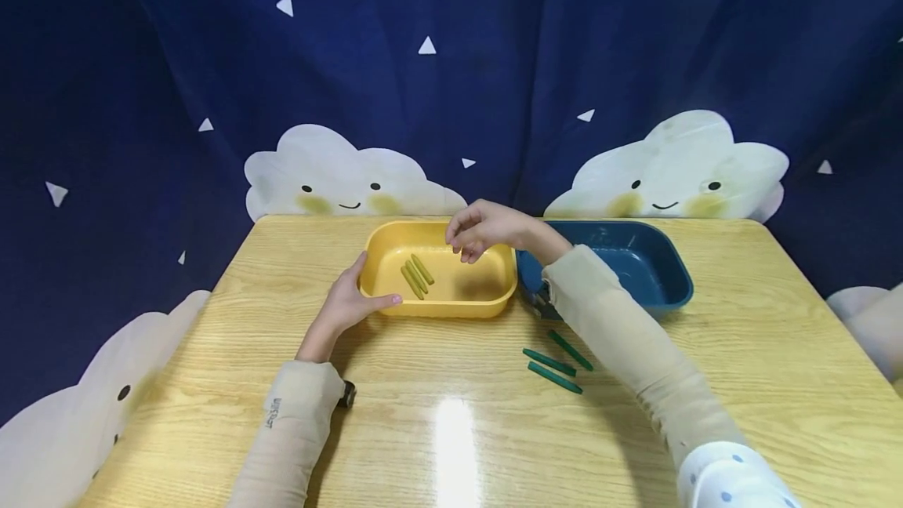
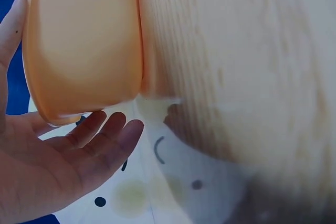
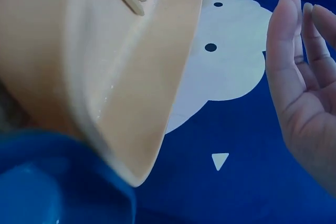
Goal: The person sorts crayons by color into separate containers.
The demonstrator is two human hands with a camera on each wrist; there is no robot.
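Observation:
My left hand (image 1: 346, 300) rests at the left end of a yellow plastic bin (image 1: 451, 309), its thumb across the front rim. In the left wrist view, the loosely bent fingers (image 2: 113, 132) lie along the bin's end. Inside the bin lie three yellow crayon-like sticks (image 1: 418, 276), side by side. Above the bin's right part hovers my right hand (image 1: 487, 227), wrist bent, fingers loosely curled with nothing between them. On the table in front are three green crayon-like sticks (image 1: 555, 379), lying at slightly different angles.
A dark blue bin (image 1: 638, 265) stands against the yellow bin's right side, partly hidden by my right forearm. Both bins sit near the back edge of the wooden table (image 1: 423, 367). Behind hangs a navy curtain (image 1: 480, 100) with clouds and white triangles.

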